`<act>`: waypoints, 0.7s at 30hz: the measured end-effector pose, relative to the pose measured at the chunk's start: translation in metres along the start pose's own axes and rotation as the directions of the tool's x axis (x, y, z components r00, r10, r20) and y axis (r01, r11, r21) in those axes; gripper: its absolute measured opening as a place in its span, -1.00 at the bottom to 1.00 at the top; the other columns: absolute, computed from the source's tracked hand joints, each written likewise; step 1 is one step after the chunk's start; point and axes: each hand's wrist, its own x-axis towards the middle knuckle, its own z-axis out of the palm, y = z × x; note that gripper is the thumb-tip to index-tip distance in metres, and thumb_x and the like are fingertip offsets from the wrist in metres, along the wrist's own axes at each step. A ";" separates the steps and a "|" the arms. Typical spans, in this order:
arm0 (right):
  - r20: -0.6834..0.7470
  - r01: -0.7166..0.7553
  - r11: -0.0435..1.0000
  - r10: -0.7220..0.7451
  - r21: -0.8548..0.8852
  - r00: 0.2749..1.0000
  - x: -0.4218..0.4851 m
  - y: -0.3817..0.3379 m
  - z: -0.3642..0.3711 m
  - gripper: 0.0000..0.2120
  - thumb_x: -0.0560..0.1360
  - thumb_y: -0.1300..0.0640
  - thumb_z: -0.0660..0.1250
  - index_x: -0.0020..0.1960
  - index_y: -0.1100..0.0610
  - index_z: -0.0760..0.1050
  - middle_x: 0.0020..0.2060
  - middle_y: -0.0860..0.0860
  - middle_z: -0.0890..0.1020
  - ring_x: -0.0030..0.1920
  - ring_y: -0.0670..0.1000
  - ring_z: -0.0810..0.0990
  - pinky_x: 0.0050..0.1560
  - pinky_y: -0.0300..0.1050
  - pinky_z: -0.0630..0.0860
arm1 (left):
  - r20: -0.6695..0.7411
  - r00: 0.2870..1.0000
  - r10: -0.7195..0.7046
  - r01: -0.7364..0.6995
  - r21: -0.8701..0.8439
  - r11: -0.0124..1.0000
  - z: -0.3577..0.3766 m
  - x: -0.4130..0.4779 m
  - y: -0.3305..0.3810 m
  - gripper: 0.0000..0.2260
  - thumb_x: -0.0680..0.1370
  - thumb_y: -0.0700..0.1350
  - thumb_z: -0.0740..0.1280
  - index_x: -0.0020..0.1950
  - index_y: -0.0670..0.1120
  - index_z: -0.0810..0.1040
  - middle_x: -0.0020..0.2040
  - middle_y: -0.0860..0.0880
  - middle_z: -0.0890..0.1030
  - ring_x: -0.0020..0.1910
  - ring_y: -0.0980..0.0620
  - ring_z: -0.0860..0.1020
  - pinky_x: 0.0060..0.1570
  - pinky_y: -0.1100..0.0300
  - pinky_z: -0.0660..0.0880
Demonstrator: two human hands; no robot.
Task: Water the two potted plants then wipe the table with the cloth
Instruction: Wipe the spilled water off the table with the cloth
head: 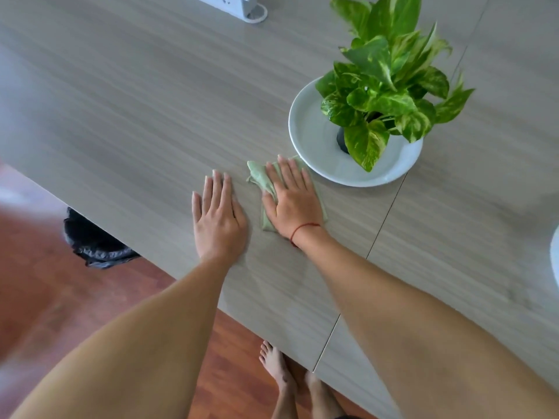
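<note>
We're on the wipe step, judging by the layout; whether the watering is done we can't confirm here. Nearest us, bare feet (282, 373) on the wood floor below the desk (121, 116) edge. Both arms reach out over the desk. Left hand (218, 217) lies flat, palm down, fingers spread, grip empty, bracing on the bare surface. Just beside it, right hand (292, 201) presses flat on the green cloth (257, 176), fingers extended, not curled round it; a pressing hold, not a pinch. Cloth is bunched under the palm, far edge touching or nearly touching the white dish (311, 137) that holds a potted plant (390, 83). The second plant isn't clearly in view; only a white rim (556, 255) at the right edge. A black bag (93, 240) sits under the desk on the left. Far off, a white device (242, 4).

Next move, we judge: sweep the cloth sideways with steady downward pressure, skirting the dish so it isn't nudged.
</note>
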 end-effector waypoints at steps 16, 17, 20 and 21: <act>0.019 -0.073 0.996 0.072 0.054 0.997 -0.114 0.034 -0.012 -0.45 0.57 -0.08 0.09 0.52 -0.03 0.05 0.54 -0.01 0.05 0.55 0.02 -0.05 0.57 0.00 -0.12 | 0.016 0.998 -0.067 0.068 -0.035 0.997 -0.005 -0.004 0.028 -0.58 0.64 -0.11 0.04 0.49 -0.13 0.30 0.57 -0.06 0.14 0.56 0.03 0.01 0.52 0.04 -0.17; 0.020 -0.112 0.992 0.112 0.050 0.994 -0.122 0.046 -0.015 -0.45 0.57 -0.08 0.09 0.52 -0.05 0.04 0.54 -0.03 0.04 0.55 0.01 -0.06 0.57 0.00 -0.12 | 0.011 1.000 -0.027 0.028 -0.061 0.998 -0.003 -0.007 0.042 -0.63 0.63 -0.12 0.08 0.41 -0.16 0.40 0.54 -0.09 0.22 0.55 -0.01 0.07 0.52 0.04 -0.14; -0.012 -0.241 0.968 0.243 0.066 0.970 -0.130 0.088 -0.025 -0.45 0.57 -0.07 0.12 0.51 -0.07 0.04 0.54 -0.04 0.04 0.55 -0.01 -0.06 0.55 -0.01 -0.14 | 0.038 0.987 0.156 -0.150 -0.125 0.981 0.011 -0.021 0.090 -0.73 0.62 -0.13 0.16 0.26 -0.15 0.52 0.49 -0.10 0.34 0.52 -0.04 0.19 0.51 0.05 -0.03; -0.031 -0.287 0.955 0.290 0.069 0.957 -0.128 0.103 -0.029 -0.45 0.57 -0.06 0.12 0.51 -0.07 0.05 0.54 -0.02 0.06 0.55 0.00 -0.04 0.54 0.00 -0.13 | 0.057 0.985 0.161 -0.151 -0.143 0.978 0.017 -0.026 0.104 -0.71 0.62 -0.12 0.16 0.30 -0.15 0.49 0.50 -0.09 0.31 0.53 -0.03 0.17 0.51 0.05 -0.03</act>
